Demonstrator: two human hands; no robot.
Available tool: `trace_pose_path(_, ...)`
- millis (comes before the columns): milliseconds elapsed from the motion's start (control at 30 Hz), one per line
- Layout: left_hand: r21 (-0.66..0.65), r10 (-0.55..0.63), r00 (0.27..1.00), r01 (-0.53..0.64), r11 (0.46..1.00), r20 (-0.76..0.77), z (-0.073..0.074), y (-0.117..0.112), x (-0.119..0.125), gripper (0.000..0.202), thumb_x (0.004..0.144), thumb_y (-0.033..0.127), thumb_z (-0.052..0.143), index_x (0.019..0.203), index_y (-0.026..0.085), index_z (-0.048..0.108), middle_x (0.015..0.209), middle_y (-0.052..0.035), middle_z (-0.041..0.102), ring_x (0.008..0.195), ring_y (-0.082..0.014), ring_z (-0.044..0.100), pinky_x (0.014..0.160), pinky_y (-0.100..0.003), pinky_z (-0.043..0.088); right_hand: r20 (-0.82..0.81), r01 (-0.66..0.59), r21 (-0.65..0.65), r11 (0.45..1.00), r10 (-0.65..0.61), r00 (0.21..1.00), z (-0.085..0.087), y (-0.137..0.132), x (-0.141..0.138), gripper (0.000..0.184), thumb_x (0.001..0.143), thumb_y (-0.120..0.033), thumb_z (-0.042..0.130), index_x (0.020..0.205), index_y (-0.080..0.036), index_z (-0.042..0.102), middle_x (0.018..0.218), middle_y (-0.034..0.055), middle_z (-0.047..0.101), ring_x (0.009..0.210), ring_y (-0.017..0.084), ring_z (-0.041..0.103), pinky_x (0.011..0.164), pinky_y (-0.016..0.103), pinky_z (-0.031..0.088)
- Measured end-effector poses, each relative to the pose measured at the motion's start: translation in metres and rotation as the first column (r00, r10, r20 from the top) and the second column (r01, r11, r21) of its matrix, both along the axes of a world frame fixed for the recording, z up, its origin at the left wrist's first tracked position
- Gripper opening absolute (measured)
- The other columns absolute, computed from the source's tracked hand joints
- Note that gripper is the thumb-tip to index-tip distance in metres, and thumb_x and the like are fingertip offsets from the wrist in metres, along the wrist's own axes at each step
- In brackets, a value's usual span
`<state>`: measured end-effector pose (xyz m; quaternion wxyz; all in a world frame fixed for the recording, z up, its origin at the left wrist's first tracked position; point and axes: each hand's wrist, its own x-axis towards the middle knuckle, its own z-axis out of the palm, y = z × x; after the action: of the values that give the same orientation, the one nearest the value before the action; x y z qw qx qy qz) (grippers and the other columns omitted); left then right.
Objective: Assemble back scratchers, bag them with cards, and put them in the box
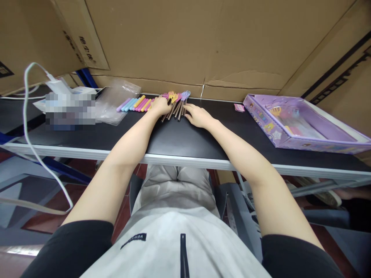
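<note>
A row of small toy forks [175, 101] with dark handles and pink, yellow and blue heads lies fanned out on the black table [185, 135] at the far edge. My left hand [160, 105] rests on the left end of the row, fingers curled over the handles. My right hand [197, 115] lies flat beside the right end, fingers stretched and touching the handles. Left of the forks is a bunch of pastel sticks [136, 104] in purple, blue, yellow and pink.
A purple toy box [298, 123] with a clear window sits at the right. A clear plastic bag [116, 101] and a white charger with cable [55, 85] lie at the left. A small pink tag [239, 107] lies near the box. Cardboard sheets stand behind the table.
</note>
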<state>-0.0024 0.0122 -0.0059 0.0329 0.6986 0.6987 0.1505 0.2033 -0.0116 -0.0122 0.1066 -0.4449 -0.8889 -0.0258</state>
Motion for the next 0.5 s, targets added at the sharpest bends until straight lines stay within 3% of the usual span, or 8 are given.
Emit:
trace_pose_path(167, 0.0, 0.025, 0.999, -0.025, 1.0, 0.033, 0.0, 0.001, 0.003, 0.056, 0.1, 0.048, 0.059, 0.139, 0.01, 0.07, 0.146, -0.0236, 0.068, 0.144, -0.0407, 0.06, 0.119, -0.043, 0.048, -0.035, -0.208, 0.004, 0.978, 0.208, 0.977, -0.006, 0.001, -0.007, 0.05, 0.109, -0.026, 0.051, 0.157, -0.017, 0.06, 0.168, 0.0183, 0.049, 0.157, 0.033, 0.048, 0.127, 0.061, 0.039)
trace_pose_path(300, 0.002, 0.039, 0.997, -0.039, 0.999, 0.061, -0.001, 0.001, 0.006, 0.049, 0.099, 0.041, 0.059, 0.132, 0.008, 0.074, 0.141, -0.0251, 0.07, 0.144, -0.0419, 0.059, 0.118, -0.046, 0.048, -0.078, -0.334, 0.068, 0.94, 0.339, 0.937, -0.008, 0.004, -0.01, 0.044, 0.107, -0.025, 0.054, 0.146, -0.016, 0.071, 0.16, 0.0188, 0.059, 0.151, 0.033, 0.055, 0.125, 0.059, 0.041)
trace_pose_path(400, 0.026, 0.025, 0.99, -0.029, 0.999, 0.136, -0.001, 0.001, 0.003, 0.04, 0.1, 0.037, 0.056, 0.124, 0.011, 0.075, 0.133, -0.0222, 0.074, 0.138, -0.0399, 0.063, 0.115, -0.044, 0.05, -0.097, -0.45, 0.092, 0.889, 0.457, 0.884, -0.01, 0.004, -0.012, 0.037, 0.104, -0.024, 0.059, 0.135, -0.021, 0.079, 0.153, 0.0163, 0.065, 0.144, 0.032, 0.061, 0.122, 0.057, 0.044)
trace_pose_path(500, 0.052, 0.029, 0.965, -0.044, 0.998, 0.26, 0.0, 0.0, -0.001, 0.032, 0.098, 0.036, 0.059, 0.115, 0.014, 0.074, 0.125, -0.0192, 0.077, 0.134, -0.0387, 0.064, 0.11, -0.042, 0.051, -0.091, -0.501, 0.093, 0.86, 0.508, 0.856, -0.012, 0.002, -0.015, 0.033, 0.104, -0.027, 0.061, 0.129, -0.024, 0.082, 0.159, 0.0151, 0.061, 0.147, 0.033, 0.057, 0.123, 0.06, 0.04)
